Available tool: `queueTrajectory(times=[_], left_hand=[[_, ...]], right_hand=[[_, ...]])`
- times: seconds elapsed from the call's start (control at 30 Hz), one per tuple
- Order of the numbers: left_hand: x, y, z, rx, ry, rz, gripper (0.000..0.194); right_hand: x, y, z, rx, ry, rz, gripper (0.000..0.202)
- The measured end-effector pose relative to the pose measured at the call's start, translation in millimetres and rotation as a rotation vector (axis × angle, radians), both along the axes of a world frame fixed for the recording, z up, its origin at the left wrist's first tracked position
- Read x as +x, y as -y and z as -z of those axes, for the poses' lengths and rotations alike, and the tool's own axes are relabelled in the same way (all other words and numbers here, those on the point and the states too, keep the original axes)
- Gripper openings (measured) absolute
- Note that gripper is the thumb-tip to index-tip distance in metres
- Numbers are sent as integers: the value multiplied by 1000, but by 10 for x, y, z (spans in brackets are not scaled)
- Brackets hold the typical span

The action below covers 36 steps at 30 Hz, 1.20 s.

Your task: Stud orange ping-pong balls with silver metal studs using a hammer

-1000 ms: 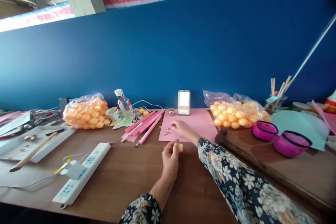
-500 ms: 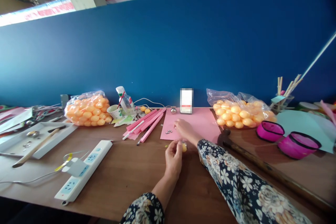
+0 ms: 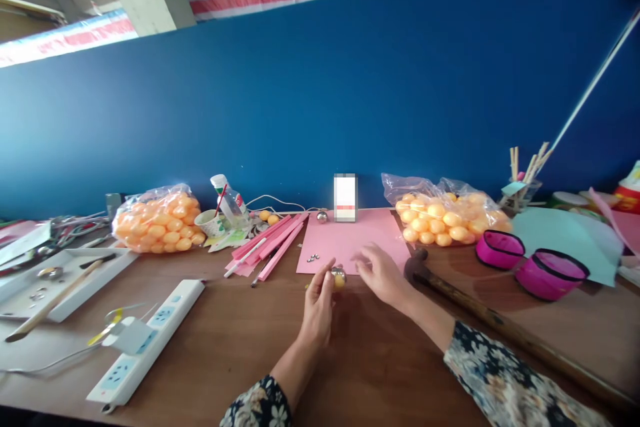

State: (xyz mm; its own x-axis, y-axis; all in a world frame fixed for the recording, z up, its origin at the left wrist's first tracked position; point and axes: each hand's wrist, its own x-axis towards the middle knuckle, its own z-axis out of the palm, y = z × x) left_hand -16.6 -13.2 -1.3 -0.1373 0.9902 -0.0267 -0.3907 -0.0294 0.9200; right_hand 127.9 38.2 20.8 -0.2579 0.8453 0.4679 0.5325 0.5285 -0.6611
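Between the thumb and fingers of my left hand [image 3: 319, 303] is a small ball [image 3: 339, 277], silvery on top and yellow below. My right hand [image 3: 383, 275] is just to the right of it, over the near right part of the pink sheet [image 3: 360, 237]. Its fingers are bent and apart, and I see nothing in them. Several small metal rings [image 3: 313, 258] lie at the sheet's near left part. A silver ball [image 3: 321, 216] rests at its far edge, beside an upright blurred card [image 3: 345, 197].
Bags of orange balls [image 3: 159, 221] [image 3: 445, 217] stand left and right. Pink strips [image 3: 273, 243], a white power strip [image 3: 150, 340] and a white tray [image 3: 95, 280] are to the left. A long-handled hammer [image 3: 490, 313] and magenta bands [image 3: 550, 275] lie to the right.
My right hand has drawn back from the middle of the pink sheet toward me and its fingers have spread. My left hand keeps its hold on the ball. The view has shifted slightly.
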Motion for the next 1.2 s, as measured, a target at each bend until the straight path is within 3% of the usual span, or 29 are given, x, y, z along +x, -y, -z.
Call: queueTrajectory(times=[0.2,0.37,0.47,0.7,0.8,1.0,1.2], left_hand=[[133,-243,-99,-60,274,54,37],[304,-395,-65,-73,319,70,35],[351,-401,12,-86,307,91,38],[361,-304,51,-102,267,127,41],[377,-262,43,-112,234,124,41],[404,-233,67,-97,208,171,38],[404,-235,60,-79,187,159,37]], right_hand=[[163,155,77,-310,-443,-18,11],[204,208,57,-288,-555,36,19],[214,234,86,-324,-644,35,23],[113,274,192,-696,-1033,-53,25],[111,279,189,-678,-961,-48,24],[157,259,208,-423,-694,16,20],[156,267,224,-423,-660,31,16]])
